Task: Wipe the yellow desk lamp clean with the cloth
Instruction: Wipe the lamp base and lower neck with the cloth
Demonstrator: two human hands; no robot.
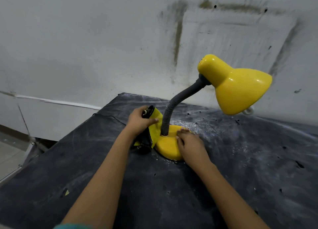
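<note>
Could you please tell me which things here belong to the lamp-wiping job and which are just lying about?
In the job: yellow desk lamp; cloth, gripped by the left hand beside the lamp's neck; right hand, resting on its base.
Lying about: dark table cover; small yellow scrap on it; white strip along the wall.

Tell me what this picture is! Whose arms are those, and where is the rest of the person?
The camera sits on the person's head and looks down, so you see only their arms. There is just this one picture, taken from there. A yellow desk lamp stands on a dark dusty sheet, by a stained wall. The left hand grips a yellow and black cloth right beside the lamp's grey bendy neck. The right hand rests on the round yellow base, probably to keep the lamp steady.
</note>
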